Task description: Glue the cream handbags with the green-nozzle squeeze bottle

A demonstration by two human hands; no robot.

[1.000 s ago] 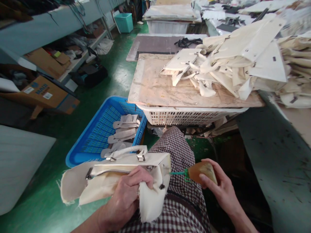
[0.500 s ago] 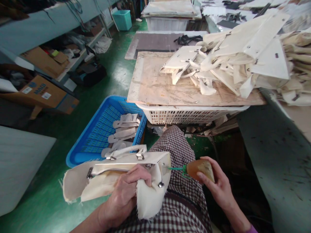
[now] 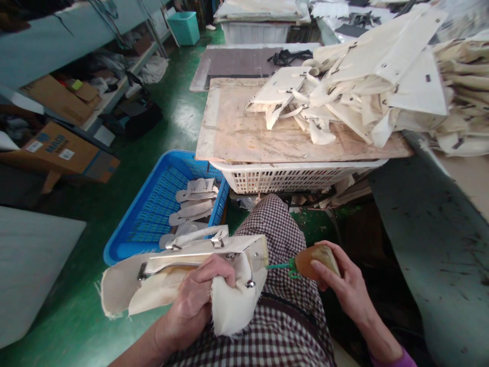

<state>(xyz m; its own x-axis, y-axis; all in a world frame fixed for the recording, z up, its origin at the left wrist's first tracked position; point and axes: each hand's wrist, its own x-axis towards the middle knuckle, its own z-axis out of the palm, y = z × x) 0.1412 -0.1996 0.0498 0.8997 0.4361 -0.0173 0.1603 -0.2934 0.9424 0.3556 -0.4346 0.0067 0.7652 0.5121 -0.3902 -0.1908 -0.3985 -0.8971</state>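
Note:
My left hand (image 3: 196, 300) is closed around a cream fabric bag piece (image 3: 235, 308) with frayed edges, metal fittings and a strap handle on top. It lies across my lap, pointing left over the blue basket's near edge. In my right hand (image 3: 353, 288) is a glue bottle (image 3: 311, 261) with amber contents, gripped between thumb and fingers. Its thin green nozzle (image 3: 278, 265) points left, the tip at the right edge of the bag piece. Whether glue is coming out cannot be made out.
A blue basket (image 3: 133, 204) holding several cream strap pieces (image 3: 194, 208) stands on the green floor. Ahead, a wooden board (image 3: 229, 122) rests on a white basket (image 3: 305, 176), with a heap of cream bag parts (image 3: 367, 76) on it. A grey-green table (image 3: 424, 219) borders the right.
The nozzle tip has shifted from the face of the bag piece to its right edge. My right hand has moved slightly right with the bottle. The camera view has shifted a little.

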